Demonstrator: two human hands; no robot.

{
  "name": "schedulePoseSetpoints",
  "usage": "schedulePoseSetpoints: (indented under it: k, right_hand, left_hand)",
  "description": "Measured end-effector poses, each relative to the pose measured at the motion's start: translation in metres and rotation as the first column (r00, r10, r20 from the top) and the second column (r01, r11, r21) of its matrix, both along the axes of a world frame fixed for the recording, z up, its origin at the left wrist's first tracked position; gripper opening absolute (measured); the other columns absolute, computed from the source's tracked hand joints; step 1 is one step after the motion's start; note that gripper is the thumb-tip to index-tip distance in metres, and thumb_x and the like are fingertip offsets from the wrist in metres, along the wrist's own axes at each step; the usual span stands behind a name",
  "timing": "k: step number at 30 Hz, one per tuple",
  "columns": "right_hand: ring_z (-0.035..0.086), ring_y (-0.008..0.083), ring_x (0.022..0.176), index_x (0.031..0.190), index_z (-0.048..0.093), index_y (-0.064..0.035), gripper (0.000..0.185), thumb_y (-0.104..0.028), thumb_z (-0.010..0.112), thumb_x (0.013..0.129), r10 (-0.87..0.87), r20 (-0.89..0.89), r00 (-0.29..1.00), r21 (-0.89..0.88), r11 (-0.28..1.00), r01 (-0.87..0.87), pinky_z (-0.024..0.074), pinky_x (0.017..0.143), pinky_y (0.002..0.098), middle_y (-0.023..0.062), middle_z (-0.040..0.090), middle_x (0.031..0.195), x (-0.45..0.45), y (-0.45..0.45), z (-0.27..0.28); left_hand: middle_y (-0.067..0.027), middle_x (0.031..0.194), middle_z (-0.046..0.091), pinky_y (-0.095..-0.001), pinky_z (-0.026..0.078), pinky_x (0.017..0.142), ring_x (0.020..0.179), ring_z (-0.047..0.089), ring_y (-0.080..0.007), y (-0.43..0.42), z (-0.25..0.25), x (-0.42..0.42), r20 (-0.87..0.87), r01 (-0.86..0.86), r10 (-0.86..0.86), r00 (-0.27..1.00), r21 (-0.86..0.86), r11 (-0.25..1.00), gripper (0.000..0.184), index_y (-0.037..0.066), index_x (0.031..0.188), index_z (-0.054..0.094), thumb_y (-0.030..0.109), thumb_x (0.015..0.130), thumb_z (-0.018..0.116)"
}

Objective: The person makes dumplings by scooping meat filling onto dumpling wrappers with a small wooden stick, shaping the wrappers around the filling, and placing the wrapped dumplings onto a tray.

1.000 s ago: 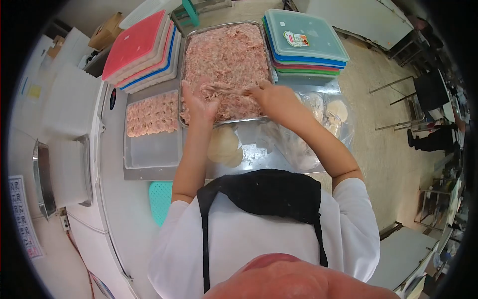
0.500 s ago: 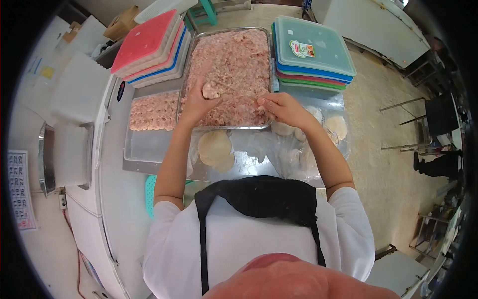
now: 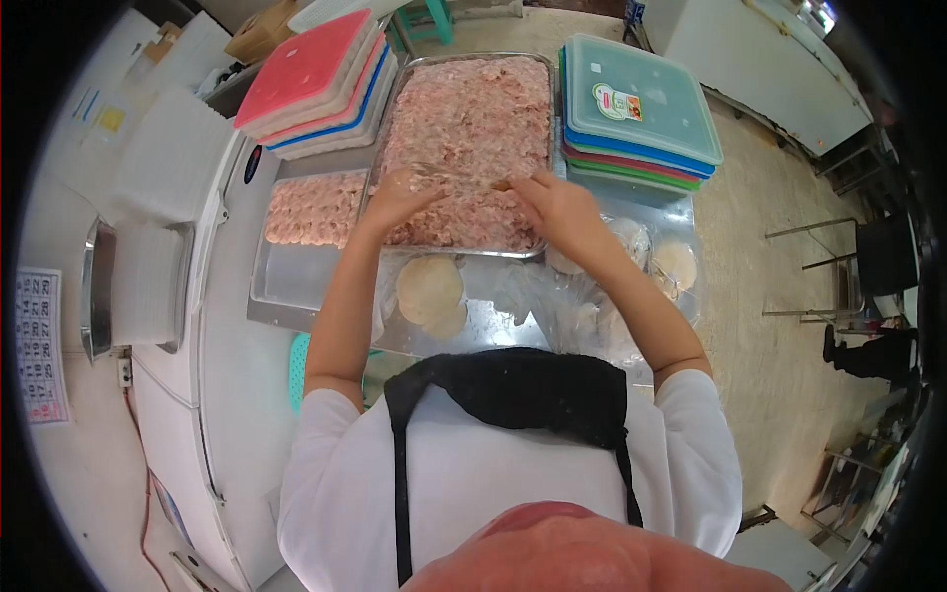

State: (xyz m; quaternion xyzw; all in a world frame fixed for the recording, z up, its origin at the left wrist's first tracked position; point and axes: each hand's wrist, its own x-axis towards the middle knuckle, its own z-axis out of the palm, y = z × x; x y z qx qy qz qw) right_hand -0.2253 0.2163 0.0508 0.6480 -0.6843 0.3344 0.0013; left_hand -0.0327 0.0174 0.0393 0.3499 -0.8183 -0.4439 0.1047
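Ground-meat filling [image 3: 469, 113] fills a large metal tray [image 3: 464, 254] in front of me. Over its near left part, my left hand [image 3: 398, 200] is curled around a small dumpling, mostly hidden by the fingers. On the right side of the filling, my right hand [image 3: 554, 205] has its fingers pinched together. A small brownish tip shows at those fingertips; I cannot make out what it is. Round pale dumpling wrappers [image 3: 431, 288] lie in a pile just below the tray. Left of it, rows of formed dumplings [image 3: 314, 207] sit on a flat tray [image 3: 291, 276].
Lidded boxes [image 3: 311, 74] with a red top are stacked at the back left. Another stack with a green lid [image 3: 646, 94] stands at the back right. More wrappers in plastic [image 3: 676, 264] lie on the right of the metal table [image 3: 395, 337]. A white freezer [image 3: 252, 395] is at left.
My right hand has turned, its fingers now pointing more down into the filling. My left hand has closed further over the dumpling. The view has shifted slightly.
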Motion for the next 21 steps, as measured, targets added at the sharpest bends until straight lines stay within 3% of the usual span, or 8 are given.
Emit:
schedulePoseSetpoints:
  k: [3, 6, 9, 12, 15, 18, 19, 21]
  right_hand:
    - [0.062, 0.033, 0.084, 0.101, 0.067, -0.0159, 0.02, -0.026, 0.053, 0.091, 0.037, -0.049, 0.998, 0.141, 0.99, -0.03, 0.0491, 0.067, 0.0441, 0.0137, 0.061, 0.083, -0.008, -0.018, -0.049]
    - [0.062, 0.0329, 0.085, 0.101, 0.067, -0.013, 0.021, -0.024, 0.053, 0.091, -0.028, -0.169, 0.985, 0.278, 0.958, 0.075, 0.049, 0.068, 0.045, 0.0138, 0.062, 0.083, -0.029, 0.002, -0.044]
    - [0.062, 0.0336, 0.085, 0.108, 0.066, -0.0127, 0.024, -0.027, 0.055, 0.092, -0.091, -0.133, 0.987, 0.347, 0.929, 0.132, 0.0497, 0.073, 0.0405, 0.0139, 0.065, 0.094, -0.031, 0.023, -0.024]
    - [0.062, 0.0336, 0.083, 0.107, 0.067, -0.0103, 0.027, -0.029, 0.055, 0.092, 0.023, 0.449, 0.893, 0.17, 0.979, -0.111, 0.0489, 0.072, 0.0399, 0.015, 0.066, 0.089, -0.008, 0.037, 0.011]
    - [0.062, 0.0333, 0.082, 0.109, 0.067, -0.0114, 0.03, -0.032, 0.057, 0.091, 0.232, 0.361, 0.903, 0.011, 0.968, -0.252, 0.0489, 0.072, 0.0379, 0.016, 0.066, 0.09, 0.035, 0.032, 0.009]
    - [0.062, 0.0329, 0.082, 0.107, 0.068, -0.0125, 0.028, -0.032, 0.057, 0.091, 0.222, 0.264, 0.938, 0.138, 0.954, -0.265, 0.0492, 0.071, 0.0393, 0.0148, 0.065, 0.089, 0.04, 0.025, 0.023]
    - [0.062, 0.0321, 0.081, 0.106, 0.068, -0.0143, 0.026, -0.032, 0.057, 0.091, 0.114, 0.068, 0.991, 0.086, 0.989, -0.12, 0.0492, 0.071, 0.0403, 0.0136, 0.064, 0.088, 0.044, 0.028, 0.032]
    - [0.062, 0.0321, 0.081, 0.106, 0.068, -0.0152, 0.025, -0.031, 0.057, 0.09, 0.061, -0.031, 0.998, 0.029, 0.998, -0.06, 0.0492, 0.07, 0.0411, 0.0132, 0.064, 0.088, 0.073, 0.03, 0.043]
  left_hand:
    - [-0.0192, 0.106, 0.062, -0.0371, 0.045, 0.088, 0.102, 0.059, -0.0287, -0.009, -0.011, 0.001, 0.137, 0.117, -0.113, 0.984, -0.019, 0.993, 0.045, 0.0, 0.105, 0.061, 0.03, 0.074, 0.074]
    - [-0.0173, 0.107, 0.062, -0.0365, 0.045, 0.089, 0.103, 0.059, -0.0275, 0.012, -0.008, 0.016, 0.031, 0.073, -0.067, 0.997, -0.335, 0.94, 0.045, 0.002, 0.109, 0.058, 0.027, 0.075, 0.074]
    - [-0.0147, 0.107, 0.062, -0.0363, 0.044, 0.091, 0.103, 0.059, -0.0271, 0.018, 0.005, 0.029, -0.209, 0.128, -0.2, 0.957, -0.312, 0.941, 0.045, 0.005, 0.111, 0.057, 0.025, 0.075, 0.074]
    - [-0.0119, 0.105, 0.063, -0.0359, 0.042, 0.093, 0.103, 0.059, -0.0268, 0.042, 0.044, 0.035, -0.37, 0.106, -0.255, 0.893, -0.378, 0.92, 0.041, 0.007, 0.109, 0.058, 0.023, 0.075, 0.074]
    - [-0.0095, 0.105, 0.064, -0.0354, 0.045, 0.089, 0.097, 0.06, -0.0233, 0.032, 0.052, 0.047, -0.161, 0.376, -0.451, 0.878, -0.351, 0.858, 0.038, 0.005, 0.109, 0.059, 0.011, 0.074, 0.072]
    - [-0.0107, 0.103, 0.065, -0.0329, 0.042, 0.093, 0.1, 0.059, -0.0238, 0.029, 0.054, 0.057, -0.027, 0.396, -0.427, 0.904, -0.326, 0.858, 0.037, 0.004, 0.103, 0.062, 0.018, 0.071, 0.075]
    - [-0.0091, 0.099, 0.065, -0.0331, 0.043, 0.091, 0.097, 0.06, -0.0232, 0.027, 0.047, 0.063, -0.142, 0.329, -0.393, 0.909, -0.335, 0.883, 0.036, 0.004, 0.103, 0.062, 0.018, 0.071, 0.074]
    - [-0.0058, 0.092, 0.067, -0.0335, 0.044, 0.086, 0.091, 0.061, -0.0221, 0.019, 0.021, 0.075, -0.361, 0.192, -0.315, 0.878, -0.336, 0.922, 0.034, 0.003, 0.102, 0.063, 0.018, 0.072, 0.072]
